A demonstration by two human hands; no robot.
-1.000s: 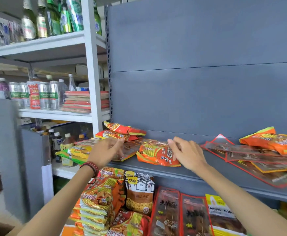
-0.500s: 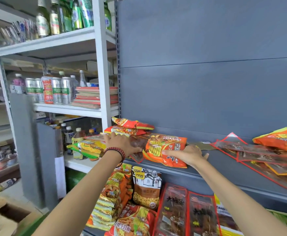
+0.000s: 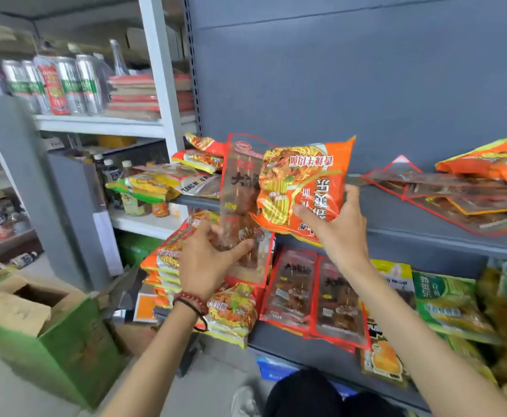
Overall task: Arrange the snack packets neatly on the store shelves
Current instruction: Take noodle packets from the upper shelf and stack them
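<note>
Grey shelf [image 3: 396, 224] runs across before you, its front edge just behind your hands, with bare room between the heap of packets [image 3: 168, 185] at left and the red-edged spread [image 3: 457, 197] at right. Your left hand [image 3: 207, 260] grips the clear red-edged packet [image 3: 240, 182] low down, holding it upright. Your right hand [image 3: 336, 233] grips the orange noodle packet [image 3: 303, 182], which overlaps it in front.

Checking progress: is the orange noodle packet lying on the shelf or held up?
Held up. The right hand grips the orange noodle packet by its lower edge, raising it in front of the grey shelf.
</note>
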